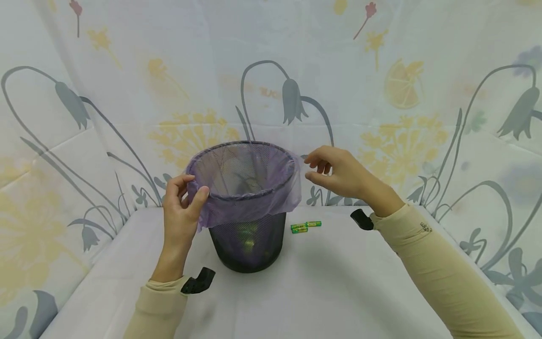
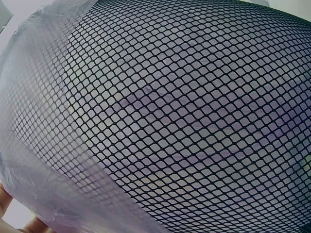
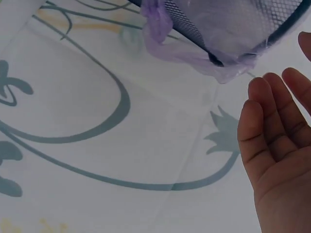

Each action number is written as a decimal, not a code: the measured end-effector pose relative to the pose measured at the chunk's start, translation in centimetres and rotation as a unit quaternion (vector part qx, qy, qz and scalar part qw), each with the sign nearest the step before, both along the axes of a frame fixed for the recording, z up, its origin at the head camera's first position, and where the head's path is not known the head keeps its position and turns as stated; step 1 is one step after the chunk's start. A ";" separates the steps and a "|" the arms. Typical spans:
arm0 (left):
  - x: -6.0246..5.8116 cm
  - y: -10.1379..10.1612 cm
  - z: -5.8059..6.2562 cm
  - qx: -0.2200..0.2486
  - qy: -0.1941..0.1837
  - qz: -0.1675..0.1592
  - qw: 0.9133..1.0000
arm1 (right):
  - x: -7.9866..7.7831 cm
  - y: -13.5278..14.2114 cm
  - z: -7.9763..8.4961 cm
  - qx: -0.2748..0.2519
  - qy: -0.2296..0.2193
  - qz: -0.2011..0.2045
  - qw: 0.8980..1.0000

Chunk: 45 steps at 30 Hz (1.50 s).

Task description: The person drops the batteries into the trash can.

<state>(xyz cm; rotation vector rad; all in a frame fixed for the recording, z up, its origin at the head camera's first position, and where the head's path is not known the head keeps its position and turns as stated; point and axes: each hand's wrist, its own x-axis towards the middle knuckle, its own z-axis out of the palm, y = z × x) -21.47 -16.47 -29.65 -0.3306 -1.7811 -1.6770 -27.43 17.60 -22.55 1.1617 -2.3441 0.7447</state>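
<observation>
A black mesh wastebasket [image 1: 250, 245] stands upright on the white surface. A thin purple bin liner [image 1: 245, 209] lines it and folds down outside around the rim. My left hand [image 1: 179, 212] grips the liner at the left of the rim, with thumb and fingers bent about its edge. In the left wrist view, only fingertips [image 2: 34, 225] show beside the liner, and mesh fills most of the picture. My right hand [image 1: 338, 172] hovers just right of the rim, fingers loosely bent and holding nothing. The right wrist view shows this hand [image 3: 279, 131] apart from the liner.
Three green batteries [image 1: 306, 226] lie on the white surface [image 1: 338, 282], right of the wastebasket. A floral-printed curtain [image 1: 271, 70] rises behind and at both sides. Something yellowish [image 1: 248, 242] shows through the mesh near the bottom of the wastebasket.
</observation>
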 end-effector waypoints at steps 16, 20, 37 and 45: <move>-0.1 0.0 0.0 -0.001 -0.007 0.004 1.000 | -1.5 1.1 -6.4 -0.001 -0.056 -0.019 0.998; -0.1 0.0 0.0 -0.002 -0.005 0.003 1.000 | -1.9 1.3 -8.0 0.010 -0.075 -0.030 0.997; 0.0 -0.1 -0.1 -0.003 -0.007 0.003 1.000 | -4.0 0.0 -14.1 0.044 -0.176 -0.039 0.983; 0.0 -0.1 -0.1 0.000 -0.005 0.002 1.000 | -4.7 -0.8 -16.1 0.070 -0.218 -0.034 0.973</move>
